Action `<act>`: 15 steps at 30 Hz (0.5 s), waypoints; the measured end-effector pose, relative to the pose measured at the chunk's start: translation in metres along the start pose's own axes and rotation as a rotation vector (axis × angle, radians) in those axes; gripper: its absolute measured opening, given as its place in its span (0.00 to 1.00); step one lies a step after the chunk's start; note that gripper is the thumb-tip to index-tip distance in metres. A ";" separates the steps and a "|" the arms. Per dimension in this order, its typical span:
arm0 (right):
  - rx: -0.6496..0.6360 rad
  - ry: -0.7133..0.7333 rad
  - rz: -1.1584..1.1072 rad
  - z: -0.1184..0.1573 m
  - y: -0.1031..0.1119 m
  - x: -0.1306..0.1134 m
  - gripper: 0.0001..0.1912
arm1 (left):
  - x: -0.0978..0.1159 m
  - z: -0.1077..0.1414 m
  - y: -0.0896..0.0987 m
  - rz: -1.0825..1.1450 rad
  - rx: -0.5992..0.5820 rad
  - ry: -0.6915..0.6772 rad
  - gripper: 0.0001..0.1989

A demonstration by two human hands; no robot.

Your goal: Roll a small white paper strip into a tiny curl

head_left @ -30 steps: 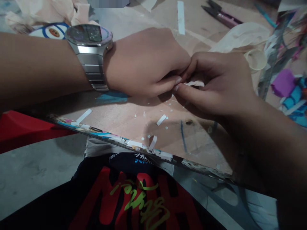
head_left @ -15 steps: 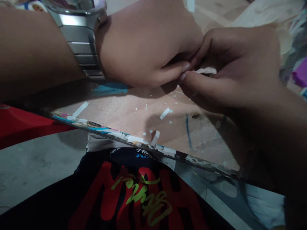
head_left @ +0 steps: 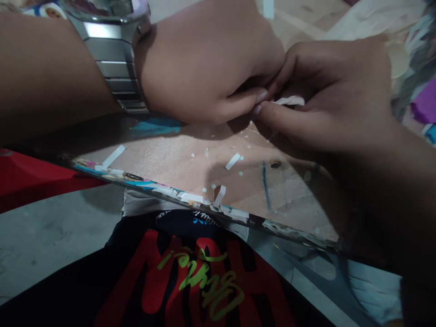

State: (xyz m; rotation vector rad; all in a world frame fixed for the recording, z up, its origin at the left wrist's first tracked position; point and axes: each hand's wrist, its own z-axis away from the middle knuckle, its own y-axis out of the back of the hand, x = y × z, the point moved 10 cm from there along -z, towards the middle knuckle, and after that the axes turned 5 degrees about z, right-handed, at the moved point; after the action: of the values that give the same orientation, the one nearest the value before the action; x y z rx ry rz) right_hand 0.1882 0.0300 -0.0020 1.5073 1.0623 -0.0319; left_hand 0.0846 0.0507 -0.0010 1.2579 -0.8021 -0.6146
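Upper right of centre, the right hand's (head_left: 330,95) grip pinches tight on a pale strip (head_left: 292,101); the left hand (head_left: 211,72) meets it, its hold indeterminable. Hands appear larger than a second ago, pose unchanged, suggesting steady work.

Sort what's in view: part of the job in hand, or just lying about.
In use, apparently:
left hand
right hand
whitish piece at the right thumb

Apparently lying about:
short white strips on the tabletop
purple piece at right edge
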 end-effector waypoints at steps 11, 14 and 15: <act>-0.006 0.017 0.011 -0.003 0.003 0.002 0.09 | -0.001 0.001 0.002 0.025 0.017 0.018 0.25; 0.004 0.036 -0.004 -0.002 0.003 0.002 0.08 | 0.002 0.002 0.003 0.037 0.031 0.006 0.25; 0.010 0.040 -0.011 -0.002 0.003 0.003 0.08 | 0.002 0.002 0.003 0.041 0.040 0.002 0.25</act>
State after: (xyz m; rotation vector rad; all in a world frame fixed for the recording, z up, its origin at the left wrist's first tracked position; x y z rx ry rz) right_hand 0.1904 0.0335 -0.0009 1.5163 1.1042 -0.0149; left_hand 0.0843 0.0486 0.0028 1.2749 -0.8399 -0.5673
